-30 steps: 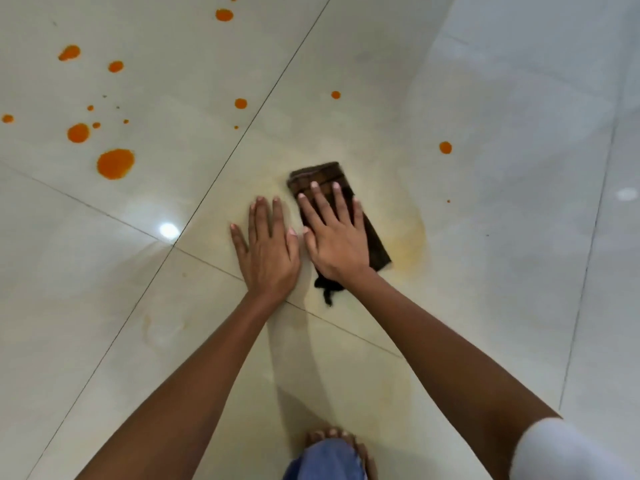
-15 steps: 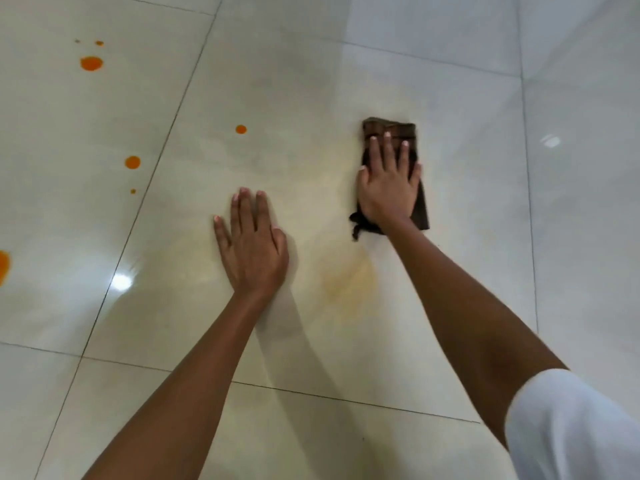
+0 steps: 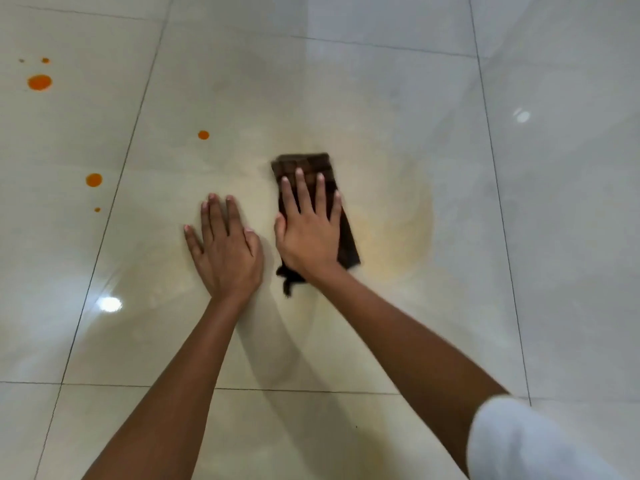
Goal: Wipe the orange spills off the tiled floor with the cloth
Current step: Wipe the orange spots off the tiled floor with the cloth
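Head view, looking down: a dark brown cloth [image 3: 311, 166] (folded into a strip) is pressed flat onto the tiled floor [image 3: 381, 98] by the right hand [image 3: 310, 233], fingers straight and spread. The left hand [image 3: 227, 252] is laid flat just beside it, fingers straight, mostly together. Orange spills [image 3: 39, 82] are seen well to the left — a faint yellowish smear [image 3: 412, 230] lies right of the cloth.

glossy floor tiles [image 3: 381, 81], cloth [image 3: 304, 164]
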